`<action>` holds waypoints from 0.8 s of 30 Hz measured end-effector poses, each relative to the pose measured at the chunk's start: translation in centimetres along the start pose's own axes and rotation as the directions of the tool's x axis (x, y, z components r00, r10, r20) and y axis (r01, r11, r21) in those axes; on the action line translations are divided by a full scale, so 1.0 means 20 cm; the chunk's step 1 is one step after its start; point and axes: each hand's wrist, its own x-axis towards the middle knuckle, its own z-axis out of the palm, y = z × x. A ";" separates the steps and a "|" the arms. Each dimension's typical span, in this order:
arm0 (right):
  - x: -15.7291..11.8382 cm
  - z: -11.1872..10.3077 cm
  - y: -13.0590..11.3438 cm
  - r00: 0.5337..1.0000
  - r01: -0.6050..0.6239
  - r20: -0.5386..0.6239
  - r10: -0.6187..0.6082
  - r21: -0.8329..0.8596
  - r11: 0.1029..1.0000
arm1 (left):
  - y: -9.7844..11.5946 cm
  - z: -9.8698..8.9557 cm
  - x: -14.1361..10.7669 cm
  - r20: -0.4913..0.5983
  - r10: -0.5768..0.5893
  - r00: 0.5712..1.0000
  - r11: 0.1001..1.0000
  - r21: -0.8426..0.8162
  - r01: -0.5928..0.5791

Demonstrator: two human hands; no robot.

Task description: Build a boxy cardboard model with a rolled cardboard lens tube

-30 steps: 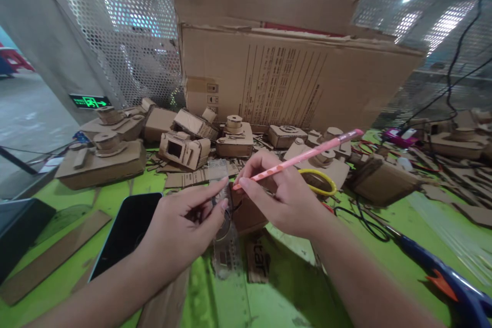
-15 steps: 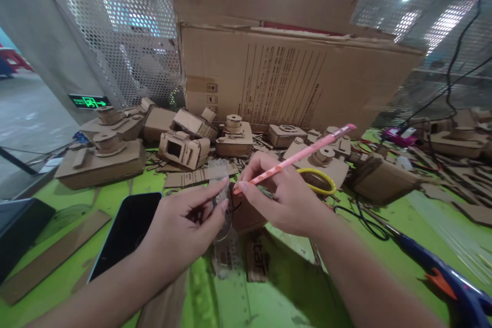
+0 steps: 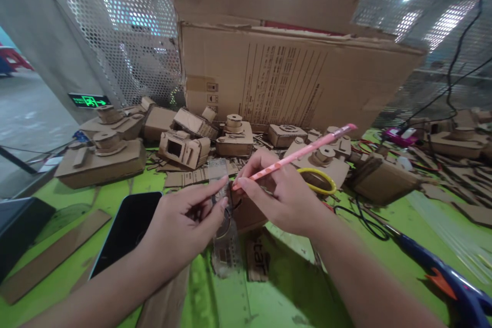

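Observation:
My left hand (image 3: 192,220) pinches a clear plastic ruler (image 3: 226,251) between thumb and fingers, against a brown cardboard piece (image 3: 248,215). In my right hand (image 3: 286,195) is a pink pencil (image 3: 295,156), its tip down beside the ruler's edge and its eraser end pointing up to the right. The pencil tip is close to the cardboard; whether it touches is hard to see. My hands partly hide the cardboard piece. Behind my right hand lie yellow scissor handles (image 3: 317,180).
A phone (image 3: 125,230) lies left of my left hand. Several cardboard camera models (image 3: 184,149) stand along the back before a large cardboard box (image 3: 300,77). At right are a blue glue gun (image 3: 442,266) with its cable and clear glue sticks (image 3: 453,230). Cardboard scraps (image 3: 57,253) lie around.
The pencil tip and right fingertips have shifted very slightly up along the ruler's edge. The left hand and ruler have hardly moved.

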 end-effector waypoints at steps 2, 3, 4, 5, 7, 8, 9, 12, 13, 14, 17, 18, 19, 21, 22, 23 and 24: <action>0.00 0.00 0.00 1.000 0.004 0.003 -0.004 -0.018 1.000 | 0.00 0.00 0.00 -0.002 0.002 1.000 1.000 -0.002 -0.002; 0.00 -0.01 0.00 1.000 0.003 0.008 -0.003 -0.015 1.000 | 0.00 0.00 0.00 -0.003 0.000 1.000 1.000 -0.002 0.000; 0.00 -0.01 0.00 1.000 -0.001 0.016 0.001 -0.003 1.000 | 0.00 0.00 0.00 -0.001 -0.003 1.000 1.000 -0.004 0.003; 0.00 -0.01 0.00 1.000 -0.008 0.026 0.008 0.015 1.000 | 0.00 0.00 0.00 -0.001 -0.007 1.000 1.000 -0.007 0.007; 0.00 -0.01 0.00 0.999 -0.018 0.041 0.016 0.035 0.999 | -0.01 0.00 -0.01 -0.003 -0.017 1.000 1.000 -0.018 0.016; 0.00 -0.01 0.00 0.999 -0.017 0.039 0.015 0.028 0.999 | -0.01 0.00 -0.01 -0.007 -0.021 1.000 0.999 -0.027 0.021; 0.00 -0.01 0.00 0.999 -0.012 0.034 0.011 0.016 1.000 | -0.01 0.00 -0.01 -0.014 -0.026 1.000 0.999 -0.040 0.025; 0.00 0.00 0.00 1.000 0.017 0.011 -0.017 -0.001 1.000 | 0.01 0.00 -0.01 -0.044 -0.038 0.998 0.995 -0.091 0.033; 0.00 0.00 0.00 1.000 0.030 0.003 -0.030 0.013 0.999 | 0.01 0.00 0.00 -0.055 -0.043 0.998 0.993 -0.110 0.037; 0.00 0.01 0.01 0.999 0.041 -0.009 -0.041 0.040 0.998 | 0.02 -0.01 0.00 -0.075 -0.050 0.996 0.992 -0.123 0.041; 0.00 0.02 0.03 0.996 0.060 -0.070 -0.050 0.149 0.987 | 0.04 -0.05 0.02 -0.184 -0.073 0.980 0.991 -0.120 0.052; 0.00 0.02 0.04 0.995 0.057 -0.088 -0.042 0.176 0.983 | 0.05 -0.06 0.02 -0.226 -0.076 0.971 0.992 -0.115 0.051; 0.00 0.02 0.04 0.994 0.052 -0.105 -0.033 0.185 0.981 | 0.05 -0.07 0.03 -0.262 -0.076 0.962 0.992 -0.113 0.048; -0.01 0.01 0.03 0.992 0.047 -0.121 -0.031 0.138 0.989 | 0.05 -0.08 0.03 -0.300 -0.062 0.952 0.992 -0.123 0.025; -0.01 0.00 0.02 0.992 0.053 -0.116 -0.042 0.092 0.994 | 0.05 -0.08 0.02 -0.299 -0.046 0.953 0.991 -0.136 0.005; -0.01 -0.01 0.00 0.994 0.065 -0.096 -0.060 0.040 0.997 | 0.06 -0.08 0.01 -0.288 -0.025 0.957 0.989 -0.148 -0.018; -0.01 -0.02 -0.02 0.995 0.078 -0.059 -0.078 -0.005 0.997 | 0.06 -0.08 0.00 -0.272 0.005 0.962 0.988 -0.148 -0.047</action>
